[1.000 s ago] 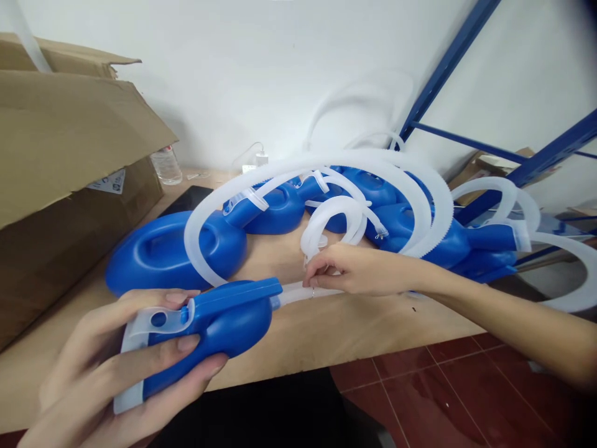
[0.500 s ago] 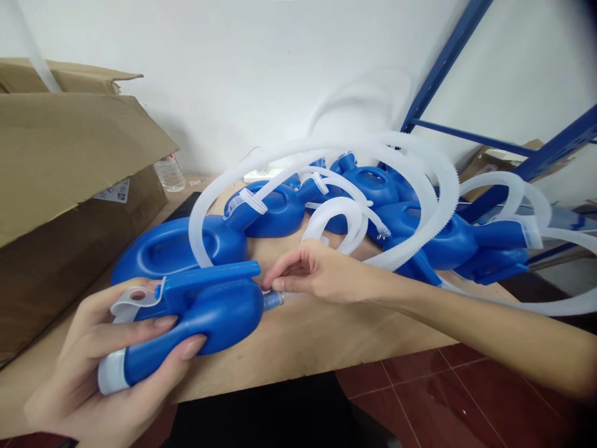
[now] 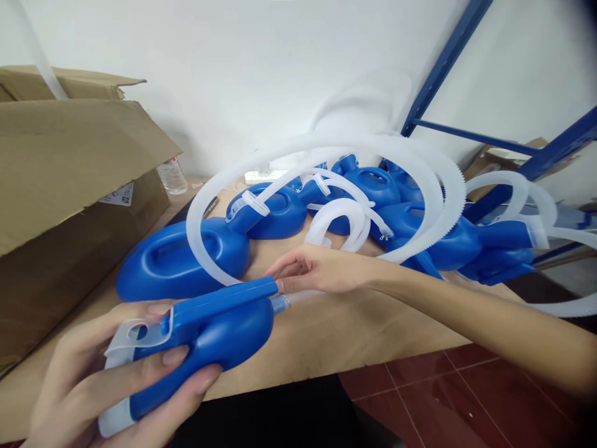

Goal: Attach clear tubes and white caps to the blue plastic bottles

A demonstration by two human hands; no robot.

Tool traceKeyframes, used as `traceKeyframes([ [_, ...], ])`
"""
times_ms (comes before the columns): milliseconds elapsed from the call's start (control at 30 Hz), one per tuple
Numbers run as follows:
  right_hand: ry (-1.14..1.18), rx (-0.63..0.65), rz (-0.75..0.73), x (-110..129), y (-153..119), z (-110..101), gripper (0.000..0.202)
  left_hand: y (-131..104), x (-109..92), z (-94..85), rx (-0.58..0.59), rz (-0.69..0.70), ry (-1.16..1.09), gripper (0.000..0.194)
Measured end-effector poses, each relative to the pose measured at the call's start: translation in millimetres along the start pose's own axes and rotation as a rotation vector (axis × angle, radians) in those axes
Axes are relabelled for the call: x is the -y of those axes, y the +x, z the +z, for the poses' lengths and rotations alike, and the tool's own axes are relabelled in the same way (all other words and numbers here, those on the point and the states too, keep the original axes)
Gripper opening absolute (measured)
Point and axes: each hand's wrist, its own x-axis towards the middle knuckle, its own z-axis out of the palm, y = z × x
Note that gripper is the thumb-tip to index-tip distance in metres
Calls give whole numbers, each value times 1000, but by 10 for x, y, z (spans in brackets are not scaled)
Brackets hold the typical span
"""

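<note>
My left hand (image 3: 116, 379) is wrapped round a blue plastic urinal bottle (image 3: 233, 333) lying on its side, with its white cap end (image 3: 116, 418) toward my palm. A pale strap (image 3: 137, 336) with a round hole sits by my fingers. From the bottle's far end a short nozzle (image 3: 278, 304) sticks out, with a thin wire clip (image 3: 286, 301) round it and a translucent tube running on to the right. My right hand (image 3: 317, 269) is closed just behind that end; its fingertips are partly hidden, and what they grip cannot be made out.
Several more blue bottles (image 3: 181, 258) with coiled white corrugated hoses (image 3: 448, 193) lie across the wooden table (image 3: 373, 323). An open cardboard box (image 3: 79, 162) stands at left, near a clear plastic bottle (image 3: 172, 176). A power strip (image 3: 265, 175) and blue metal rack (image 3: 443, 62) are behind.
The held bottle has shifted slightly right and down in view and tilted, its far end higher relative to the cap. My right hand stays close to that end.
</note>
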Motion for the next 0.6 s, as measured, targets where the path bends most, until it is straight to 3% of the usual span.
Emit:
traceKeyframes([
  [67, -38, 41, 81, 46, -18, -2, 24, -12, 4, 14, -9, 1, -19, 28],
  [133, 43, 177, 124, 80, -25, 2, 25, -22, 14, 16, -3, 0, -24, 28],
  [233, 216, 314, 102, 81, -22, 10, 33, -15, 17, 3, 16, -1, -13, 26],
  [433, 272, 201, -8, -107, 2, -13, 21, 141, -102, 10, 47, -21, -5, 24],
  [600, 215, 158, -63, -188, -30, -39, 56, 171, -137, 84, 36, -63, -50, 24],
])
